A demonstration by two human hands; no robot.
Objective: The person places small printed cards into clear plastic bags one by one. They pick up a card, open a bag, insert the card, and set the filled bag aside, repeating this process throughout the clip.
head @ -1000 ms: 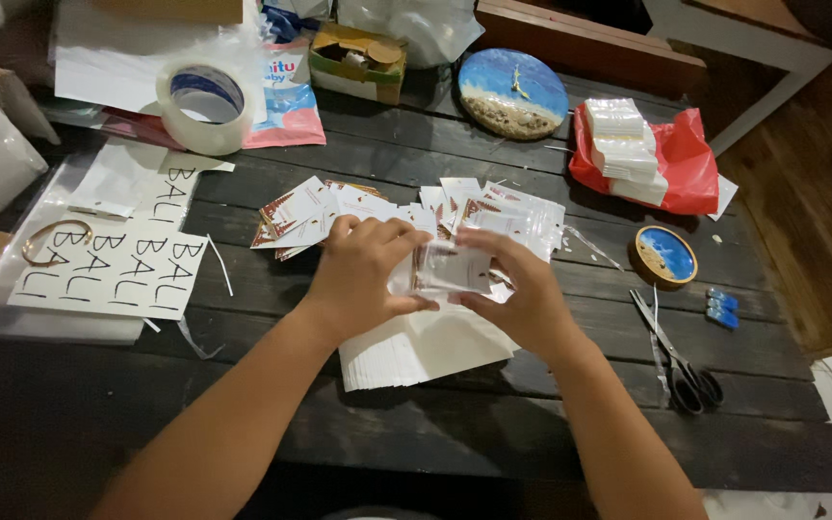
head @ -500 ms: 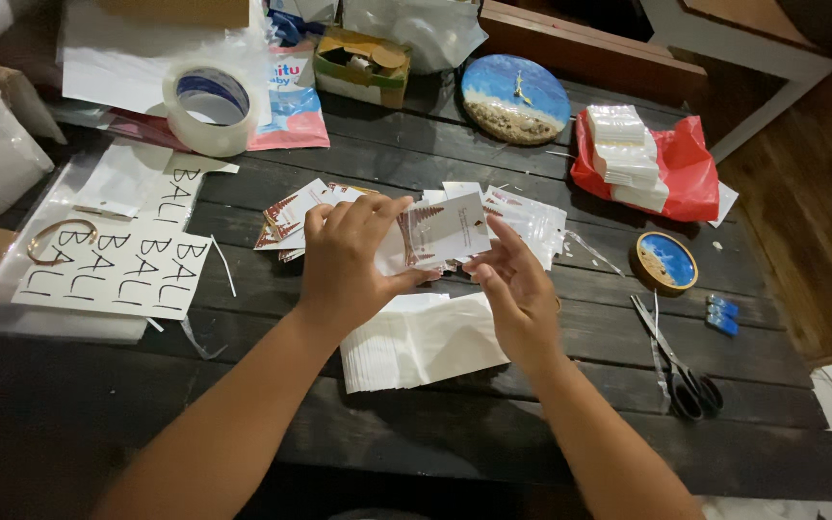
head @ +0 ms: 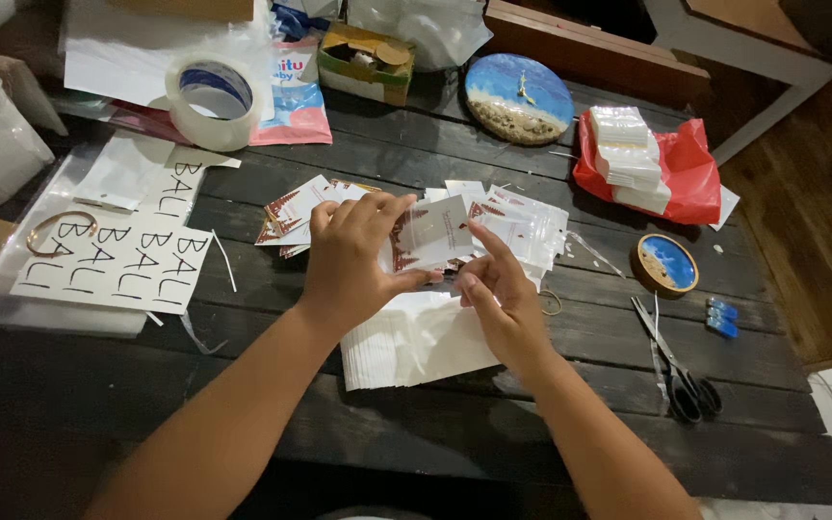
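A small open cardboard box (head: 368,63) sits at the far edge of the dark wooden table (head: 358,433), with round tan discs in it. To the right of the box lies a round painted clock (head: 517,96), and further right a red plastic bag (head: 690,164) holds a stack of clear little packets (head: 628,154).

Well toward the near side of the table from the box, the left hand (head: 349,265) is closed around a small white card (head: 435,236) with a red pattern, thumb under its lower edge and fingers curled over its left side. The right hand (head: 498,299) is half open; its forefinger reaches up to touch the card's right edge, and the thumb and other fingers pinch something at the card's bottom corner that is too small to make out. The card is lifted above a scatter of similar cards (head: 291,217) and a pile of white bags (head: 416,342) lying under both hands.

Left of the box stands a roll of clear tape (head: 212,96); nearer than the tape lies a lettered sheet (head: 127,255) with a copper bangle (head: 55,231). Scissors (head: 671,361) lie far right, near a small round painted disc (head: 666,263).
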